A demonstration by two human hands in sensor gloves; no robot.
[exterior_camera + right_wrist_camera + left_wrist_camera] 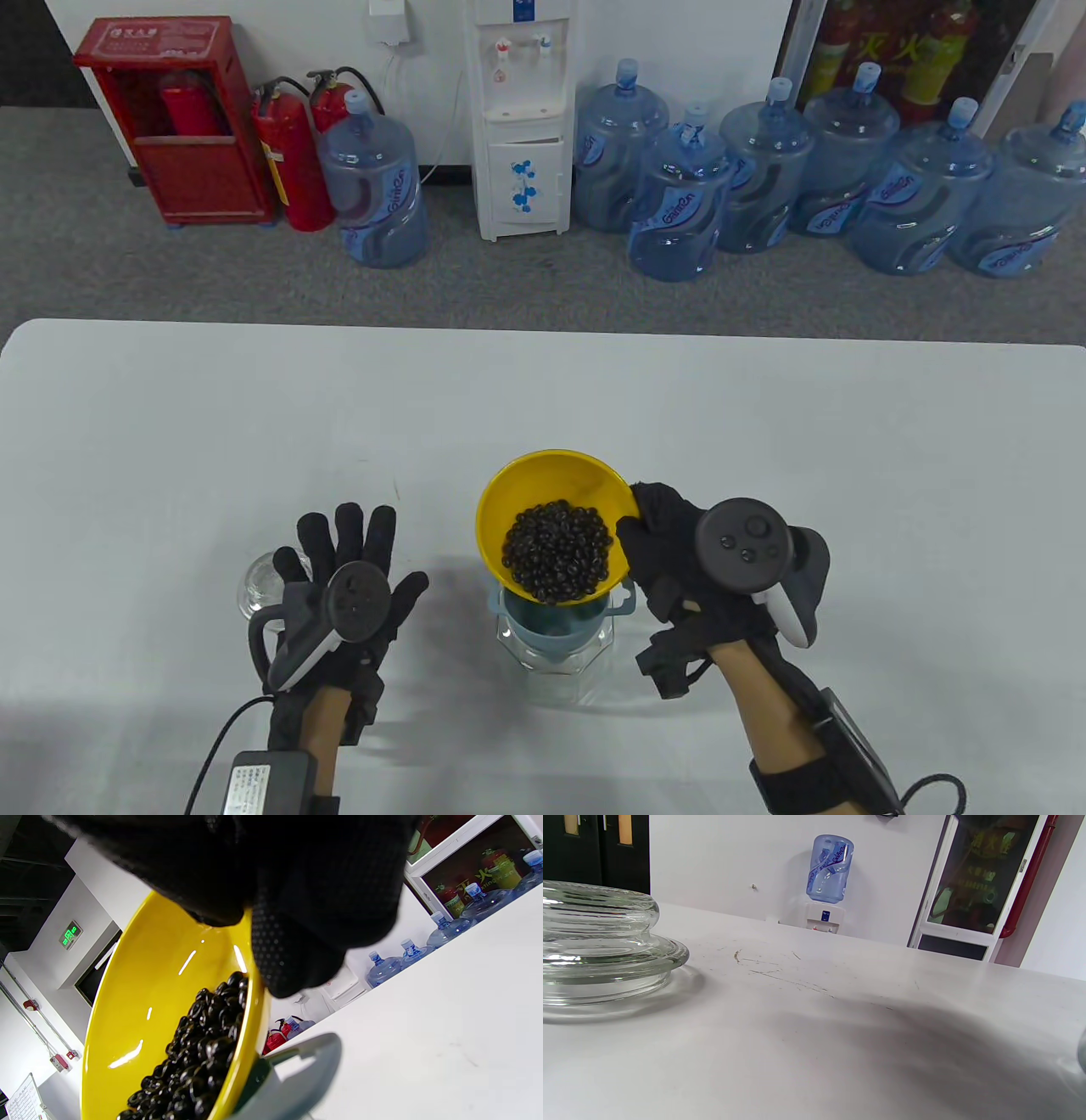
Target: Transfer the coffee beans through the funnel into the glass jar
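The right hand (679, 552) pinches the rim of the one yellow bowl (543, 501), tipped toward the person so its coffee beans (557, 552) heap at the low lip. That lip hangs directly over the single blue-grey funnel (556, 624), seated in the mouth of the one glass jar (556, 666) just left of that hand. To pour well, I'd raise the far edge slowly so the beans trickle and don't jam or bounce off the funnel. The left hand (344, 586) lies flat on the table (170, 441), fingers spread, holding nothing, beside one glass lid (594, 942). Beyond stand eight water bottles (679, 204).
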